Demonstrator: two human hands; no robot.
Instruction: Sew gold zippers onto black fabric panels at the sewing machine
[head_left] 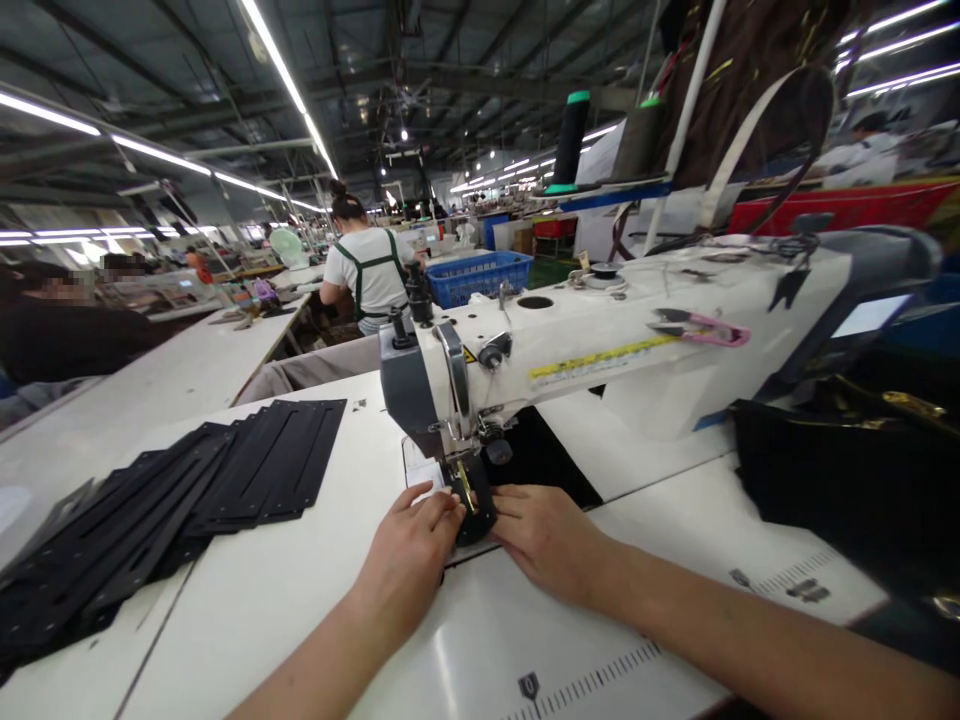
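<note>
A white sewing machine (600, 350) stands on the white table (300, 590). Under its needle area lies a small black piece (477, 522) with a gold zipper strip (466, 487) on it. My left hand (417, 540) presses on the left side of this piece, its fingers bent and close together. From the right, my right hand (544, 535) rests against the piece's other edge, fingertips partly hidden beside it. Black fabric (551, 455) lies flat behind my right hand, under the machine arm.
Fanned black panels (262, 465) cover the table's left side. Pink-handled snips (701, 328) lie on the machine arm. Dark material (817, 470) is heaped at the right. Thread cones (570, 140) stand behind. A person (367, 265) sits ahead beside a blue basket (480, 277).
</note>
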